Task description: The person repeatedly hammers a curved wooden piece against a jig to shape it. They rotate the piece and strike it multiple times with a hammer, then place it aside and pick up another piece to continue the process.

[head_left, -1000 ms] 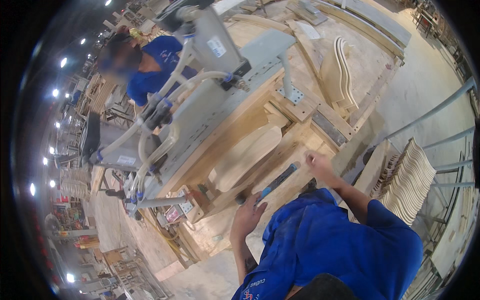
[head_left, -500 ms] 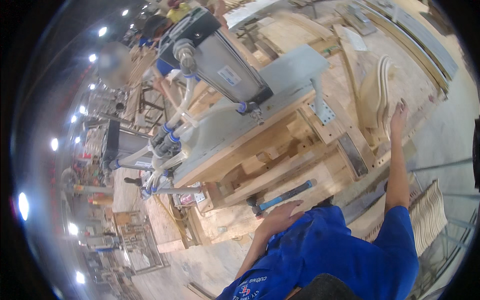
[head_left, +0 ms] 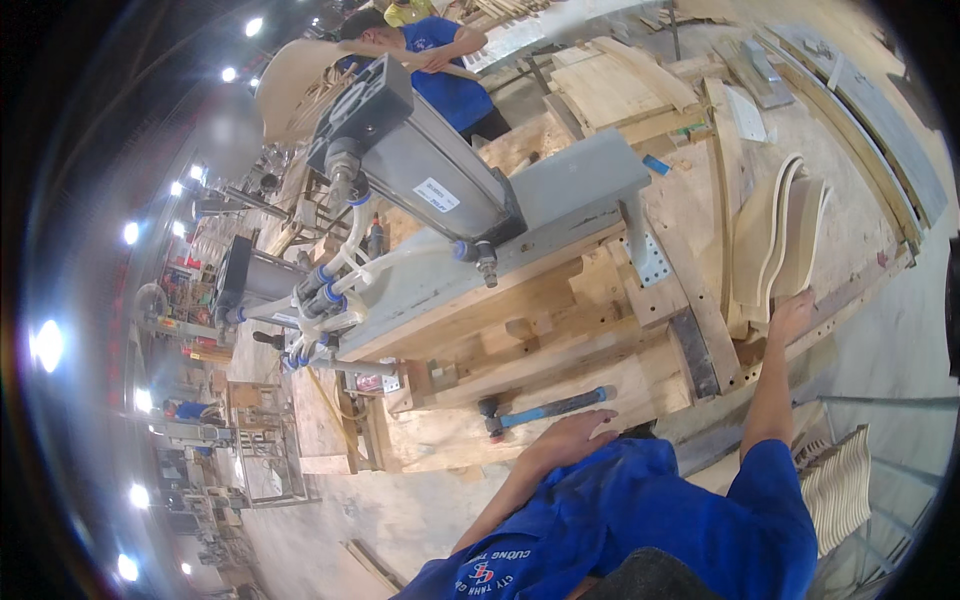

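At the right, my right hand (head_left: 793, 314) is closed at the near end of a curved wooden piece (head_left: 803, 240); its fingertips are partly hidden. Beside that piece on the bench stand more S-shaped wooden pieces (head_left: 763, 235), pale and thin-edged. My left hand (head_left: 572, 440) lies low in front of my body, fingers stretched out and nothing in them. Just beyond it, a hammer (head_left: 553, 407) with a blue and black handle rests on the bench.
A wooden press frame (head_left: 530, 310) with a grey beam (head_left: 580, 180), air cylinders (head_left: 430, 165) and hoses fills the middle. Wavy wooden pieces (head_left: 838, 490) are stacked low at the right. Across the bench a person in blue (head_left: 440, 60) handles wood.
My right hand has drawn back to the near end of the curved pieces, which now stand fanned apart. My left hand remains by the hammer. The view has shifted, showing more of the co-worker.
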Tool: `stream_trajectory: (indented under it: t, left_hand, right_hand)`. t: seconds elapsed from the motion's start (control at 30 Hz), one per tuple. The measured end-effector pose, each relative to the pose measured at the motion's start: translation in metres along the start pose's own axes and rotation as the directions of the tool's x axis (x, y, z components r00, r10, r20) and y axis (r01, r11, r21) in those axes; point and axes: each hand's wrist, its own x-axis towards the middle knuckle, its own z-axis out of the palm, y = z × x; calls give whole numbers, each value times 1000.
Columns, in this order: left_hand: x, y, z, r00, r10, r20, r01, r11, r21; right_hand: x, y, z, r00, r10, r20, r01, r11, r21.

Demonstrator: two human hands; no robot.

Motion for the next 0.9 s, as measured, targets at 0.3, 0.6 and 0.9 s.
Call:
stream_trajectory:
  t: [0.3, 0.6, 0.9]
  left_hand:
    - [-3, 0, 23, 999, -13, -37, 16, 997, 77]
    - [-18, -4, 36, 994, 81, -68, -75, 993, 94]
    - [-104, 25, -65, 813, 415, -408, -535, 809, -243]
  right_hand:
    - [11, 57, -16, 984, 30, 175, 14, 969, -246]
    - [105, 41, -28, 919, -391, -51, 370, 899, -236]
    - [100, -87, -162, 989, -118, 88, 4, 620, 785]
